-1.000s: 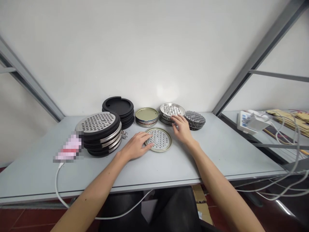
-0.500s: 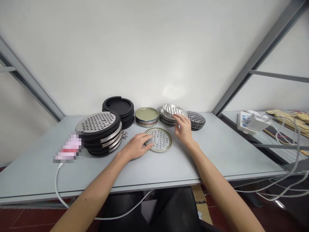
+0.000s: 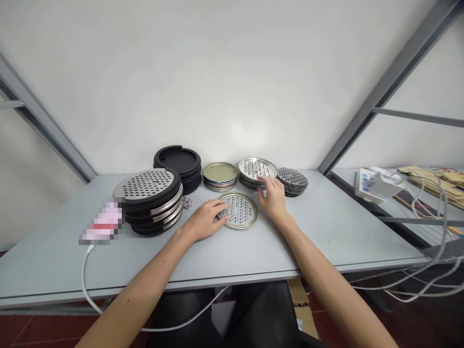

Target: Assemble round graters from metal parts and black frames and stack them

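Note:
My left hand (image 3: pixel 205 221) lies at the left edge of a round grater plate with a gold-coloured rim (image 3: pixel 240 210), its fingers apart over the perforated face. Flat on the table, the plate is between my hands. My right hand (image 3: pixel 273 197) is at the front edge of a stack of silver rimmed grater plates (image 3: pixel 257 169), with its fingertips and thumb apart and nothing visible held. The top plate of that stack lies nearly level. Close by on the right is a stack of dark-looking grater discs (image 3: pixel 292 177).
Gold-topped round lids (image 3: pixel 220 171) form a stack at the back. To the left stand black rings (image 3: pixel 177 161) and a pile of black-edged perforated discs (image 3: pixel 147 183). A blurred pink item (image 3: pixel 103 224) has a white cable (image 3: pixel 84 275). A power strip (image 3: pixel 377 184) sits right.
The top silver plate, tilted up at my right fingertips before, now rests more level on its stack. My right hand has come slightly down and left. My left hand is nearly still.

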The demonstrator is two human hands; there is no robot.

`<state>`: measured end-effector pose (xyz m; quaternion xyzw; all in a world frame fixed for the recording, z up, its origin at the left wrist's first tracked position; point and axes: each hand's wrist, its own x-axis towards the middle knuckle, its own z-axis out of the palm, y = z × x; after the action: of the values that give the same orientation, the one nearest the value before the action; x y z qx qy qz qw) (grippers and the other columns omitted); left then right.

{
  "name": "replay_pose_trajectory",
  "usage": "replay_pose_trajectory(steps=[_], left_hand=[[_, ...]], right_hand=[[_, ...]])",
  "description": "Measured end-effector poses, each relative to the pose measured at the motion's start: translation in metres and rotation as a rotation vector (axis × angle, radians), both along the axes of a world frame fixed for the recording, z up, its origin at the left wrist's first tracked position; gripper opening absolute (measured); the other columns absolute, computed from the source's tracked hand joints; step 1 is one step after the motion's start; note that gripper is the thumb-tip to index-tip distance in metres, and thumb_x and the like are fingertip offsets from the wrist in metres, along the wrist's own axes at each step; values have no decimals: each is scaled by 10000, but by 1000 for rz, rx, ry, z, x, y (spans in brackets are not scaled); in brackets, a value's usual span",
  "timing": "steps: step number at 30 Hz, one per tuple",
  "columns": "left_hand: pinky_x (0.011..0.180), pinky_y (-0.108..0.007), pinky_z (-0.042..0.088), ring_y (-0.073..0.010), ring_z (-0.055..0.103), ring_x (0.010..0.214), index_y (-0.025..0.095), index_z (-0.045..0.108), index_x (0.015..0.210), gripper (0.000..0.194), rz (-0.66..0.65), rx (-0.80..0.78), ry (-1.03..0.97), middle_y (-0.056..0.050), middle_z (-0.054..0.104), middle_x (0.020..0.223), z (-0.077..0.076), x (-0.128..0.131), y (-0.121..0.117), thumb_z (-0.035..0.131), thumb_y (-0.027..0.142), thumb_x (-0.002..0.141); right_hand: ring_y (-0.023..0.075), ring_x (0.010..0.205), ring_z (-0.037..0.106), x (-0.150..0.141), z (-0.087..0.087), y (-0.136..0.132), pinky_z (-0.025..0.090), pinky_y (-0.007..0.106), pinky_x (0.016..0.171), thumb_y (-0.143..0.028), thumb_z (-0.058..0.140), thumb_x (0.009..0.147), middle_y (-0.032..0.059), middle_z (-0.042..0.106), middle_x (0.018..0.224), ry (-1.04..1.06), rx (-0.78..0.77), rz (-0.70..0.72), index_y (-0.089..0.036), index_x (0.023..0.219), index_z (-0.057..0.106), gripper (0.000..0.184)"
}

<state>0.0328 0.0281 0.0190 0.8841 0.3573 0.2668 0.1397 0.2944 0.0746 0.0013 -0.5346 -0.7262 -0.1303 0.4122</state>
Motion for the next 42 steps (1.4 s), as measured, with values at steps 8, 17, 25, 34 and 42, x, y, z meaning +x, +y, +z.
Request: replay_pose_trajectory(steps=[8, 17, 25, 34, 42], left_hand=[[998, -399, 464, -239, 579, 1106, 197, 608, 1240, 345, 2, 10, -15, -103, 622, 1189, -3, 0, 2, 563, 282, 909], [1013, -403, 453, -243, 570, 1118, 179, 592, 1242, 347, 36, 21, -19, -103, 605, 1215, -4, -1, 3, 546, 280, 912], [1049, -417, 425, -266, 498, 1245, 184, 335, 1437, 569, 135, 15, -102, -129, 499, 1364, -4, -2, 5, 530, 294, 914], [958, -418, 473, -247, 583, 1096, 271, 89, 1504, 963, 235, 42, -264, -132, 465, 1367, -9, -3, 11, 729, 346, 788], [1084, -486, 367, -348, 429, 1316, 269, 50, 1520, 1207, 136, 58, -213, -161, 347, 1493, -3, -4, 8, 819, 532, 628]], right_hand=[[246, 926, 569, 15, -4, 13, 393, 401, 862, -252, 569, 881, 44, 740, 899, -1, 116, -104, -244, 885, 756, 187], [215, 907, 607, 12, 8, 7, 471, 382, 855, -246, 592, 888, 30, 749, 884, 153, 288, 6, -263, 875, 753, 163], [226, 922, 645, -9, 27, -20, 514, 415, 859, -288, 644, 845, 58, 716, 914, 579, 331, 213, -224, 956, 704, 142], [202, 829, 642, -16, 31, -17, 503, 366, 796, -450, 724, 737, 48, 723, 895, 1234, -322, 520, -202, 959, 713, 334], [132, 656, 549, -18, 26, -16, 432, 270, 640, -437, 793, 649, 12, 682, 732, 1378, -709, 539, -193, 822, 735, 304]])
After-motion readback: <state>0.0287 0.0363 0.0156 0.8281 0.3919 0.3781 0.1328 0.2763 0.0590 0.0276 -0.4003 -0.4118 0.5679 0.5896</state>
